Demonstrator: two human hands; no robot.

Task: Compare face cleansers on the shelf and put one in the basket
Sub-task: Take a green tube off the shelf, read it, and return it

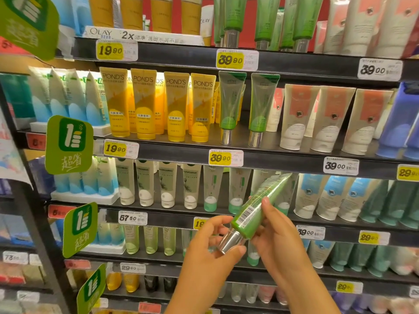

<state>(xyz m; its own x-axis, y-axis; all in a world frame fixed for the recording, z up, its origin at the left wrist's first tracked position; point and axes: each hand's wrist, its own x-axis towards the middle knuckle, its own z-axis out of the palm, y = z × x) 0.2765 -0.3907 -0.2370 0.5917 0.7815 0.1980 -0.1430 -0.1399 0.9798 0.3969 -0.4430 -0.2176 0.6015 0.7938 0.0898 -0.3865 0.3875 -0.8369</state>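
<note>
Both hands hold green cleanser tube (pixel 256 207) tilted before shelf (pixel 283 163): right hand (pixel 275 234) grip curled round body, left hand (pixel 210 243) pinching silver cap (pixel 230 242).

I see dark metal shelving (pixel 283 158) in stacked tiers, lit evenly; yellow and white price tags (pixel 114 148) line the rails, green promo signs (pixel 69 145) project at left, red backing behind the top tier

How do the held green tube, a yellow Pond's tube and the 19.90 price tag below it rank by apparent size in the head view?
1. Held green tube, though it is nearest the camera, so its lead is unsure.
2. Yellow Pond's tube.
3. 19.90 price tag, clearly smallest.
</note>
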